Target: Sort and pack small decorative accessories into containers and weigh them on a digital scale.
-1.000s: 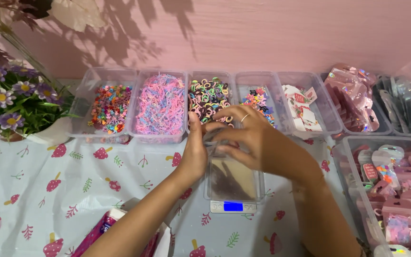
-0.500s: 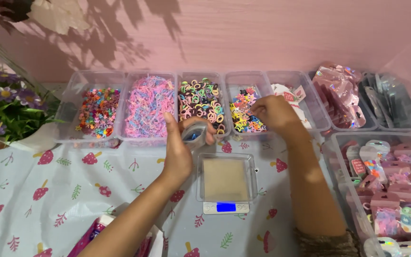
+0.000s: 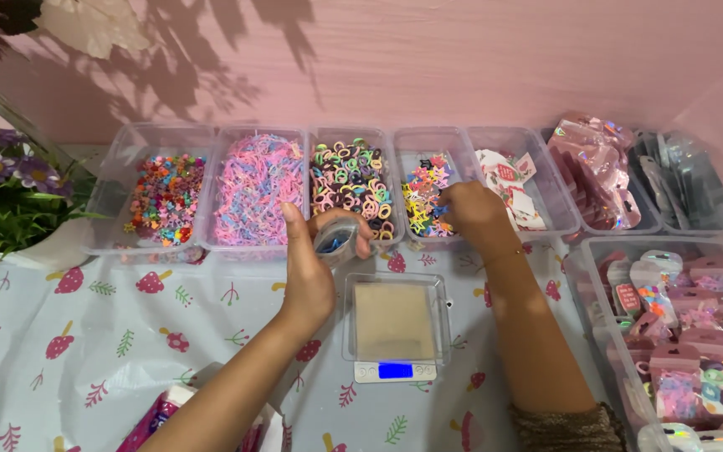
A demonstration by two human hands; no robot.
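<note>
My left hand holds a small clear plastic bag open above a digital scale that carries a clear tray. My right hand reaches into the clear bin of colourful star-shaped clips, fingers pinched among the clips; whether it grips any is hidden. Left of that bin stands a bin of small multicolour hair rings.
More clear bins line the pink wall: small flower clips, pink and blue elastics, printed cards, shiny pink pouches, dark pouches. A bin of filled packets sits right. Purple flowers stand left.
My right hand left the bag over the scale and moved right into the star clip bin. My left hand kept the bag and lifted slightly left of the tray.
</note>
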